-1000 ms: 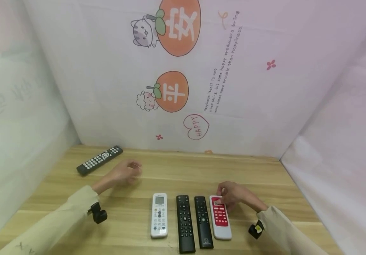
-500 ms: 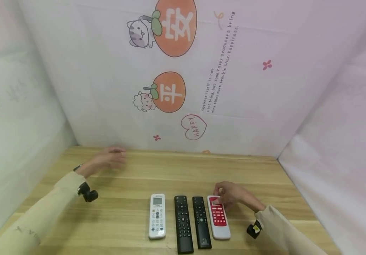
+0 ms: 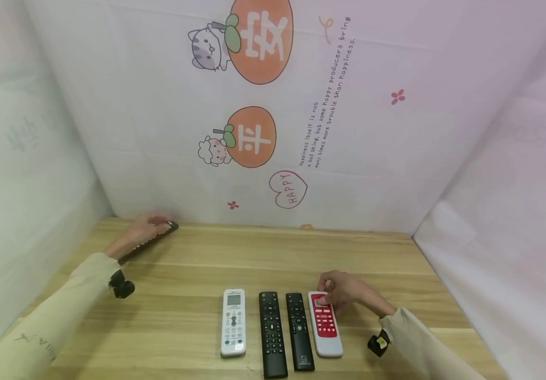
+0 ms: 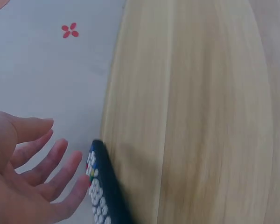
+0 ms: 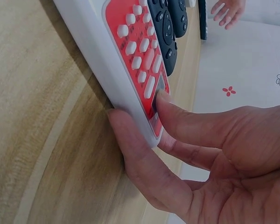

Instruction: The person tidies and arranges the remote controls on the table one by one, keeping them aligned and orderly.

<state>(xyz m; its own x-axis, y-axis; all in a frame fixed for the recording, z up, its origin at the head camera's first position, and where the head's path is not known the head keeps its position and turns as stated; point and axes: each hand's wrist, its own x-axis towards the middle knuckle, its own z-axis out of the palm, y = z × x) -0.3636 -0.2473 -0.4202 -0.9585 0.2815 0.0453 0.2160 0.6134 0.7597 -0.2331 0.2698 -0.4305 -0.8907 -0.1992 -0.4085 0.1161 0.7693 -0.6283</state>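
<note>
My left hand is over a black remote control at the far left of the table, covering much of it. Its fingers are loosely spread in the left wrist view, beside the remote's white buttons; whether the little finger touches it I cannot tell. My right hand pinches the top end of a white remote control with a red face, thumb on the small screen and fingers at the edge. In the right wrist view the same remote lies tilted across the picture.
Left of the red-faced remote lie a short black remote, a longer black remote and a white remote with a screen, roughly in a row. White printed cloth walls the wooden table at the back and both sides.
My left hand has moved left and back to the far black remote, then settled lower over it. The right hand keeps its pinch on the red-faced remote, which stays in place.
</note>
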